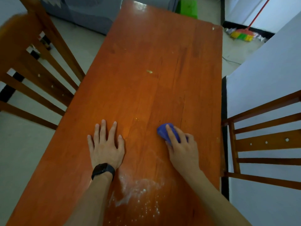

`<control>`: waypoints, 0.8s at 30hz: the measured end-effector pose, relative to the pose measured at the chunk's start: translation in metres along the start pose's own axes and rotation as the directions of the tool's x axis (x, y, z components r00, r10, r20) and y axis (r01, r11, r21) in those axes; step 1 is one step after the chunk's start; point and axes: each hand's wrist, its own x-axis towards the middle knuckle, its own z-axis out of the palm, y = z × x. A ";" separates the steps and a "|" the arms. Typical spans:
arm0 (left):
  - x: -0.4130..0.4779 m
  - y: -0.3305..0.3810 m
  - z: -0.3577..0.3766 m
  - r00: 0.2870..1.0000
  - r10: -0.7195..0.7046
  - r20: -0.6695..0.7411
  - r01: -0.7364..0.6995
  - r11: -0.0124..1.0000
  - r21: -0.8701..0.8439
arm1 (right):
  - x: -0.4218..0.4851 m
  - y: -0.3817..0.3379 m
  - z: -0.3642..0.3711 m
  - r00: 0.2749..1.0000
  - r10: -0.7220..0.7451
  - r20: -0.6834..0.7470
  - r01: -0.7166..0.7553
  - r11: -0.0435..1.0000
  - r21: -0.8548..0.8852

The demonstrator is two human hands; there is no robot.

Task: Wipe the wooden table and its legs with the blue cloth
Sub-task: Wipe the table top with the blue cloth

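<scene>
A long orange-brown wooden table point(146, 62) runs away from me down the middle of the view. My right hand point(182, 149) presses a bunched blue cloth point(162, 130) onto the tabletop, fingers over it. My left hand point(105, 144) lies flat on the wood with fingers spread, a dark watch on its wrist. White powdery smears point(138, 191) cover the near part of the top between my forearms. A small pale crumb point(149, 71) sits mid-table. The table legs are hidden under the top.
A wooden slatted chair point(37, 75) stands at the left side and another chair point(263, 141) at the right, close to a white wall point(268, 75). A broom point(244, 34) leans at the far right. A green box point(187, 7) and grey furniture point(84, 13) sit beyond the table.
</scene>
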 end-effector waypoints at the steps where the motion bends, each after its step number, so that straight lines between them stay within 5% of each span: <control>1: 0.000 0.000 0.000 1.000 -0.001 0.000 0.001 1.000 -0.001 | 0.003 0.000 0.000 0.996 -0.086 -0.030 0.088 0.995 0.053; 3: 0.001 0.002 0.000 1.000 -0.004 0.002 0.004 1.000 -0.001 | 0.025 0.016 -0.011 0.990 -0.137 -0.028 0.139 0.954 0.265; 5: 0.001 0.003 0.000 1.000 -0.003 0.005 0.003 1.000 0.010 | 0.060 0.040 -0.025 0.998 0.060 -0.022 -0.046 0.910 0.411; 8: 0.000 0.004 0.000 1.000 -0.004 0.006 0.004 1.000 0.021 | 0.118 0.086 -0.034 0.871 0.475 -0.126 -0.400 0.833 0.382; 11: 0.003 0.005 0.000 1.000 -0.007 0.003 0.007 0.999 0.033 | 0.150 0.090 -0.024 0.773 0.626 -0.103 -0.582 0.764 0.279; 13: 0.005 0.005 0.000 1.000 -0.005 0.006 0.005 0.999 0.035 | 0.151 0.060 -0.009 0.843 0.527 -0.110 -0.485 0.832 0.271; 16: 0.003 0.003 -0.002 1.000 -0.008 0.018 0.008 1.000 0.028 | 0.112 -0.012 0.001 0.995 -0.019 -0.097 0.047 0.958 0.284; 19: 0.001 0.004 -0.002 1.000 -0.002 0.010 0.001 1.000 0.023 | 0.063 -0.050 -0.013 0.841 -0.518 0.153 0.425 0.810 0.404; 21: 0.002 0.005 -0.002 1.000 0.004 0.012 -0.005 1.000 0.023 | 0.083 -0.033 -0.027 0.859 -0.490 0.145 0.320 0.737 0.595; 24: 0.006 0.005 -0.001 1.000 -0.004 0.021 0.004 1.000 0.031 | 0.163 0.026 -0.022 1.000 0.016 -0.017 -0.003 0.810 0.586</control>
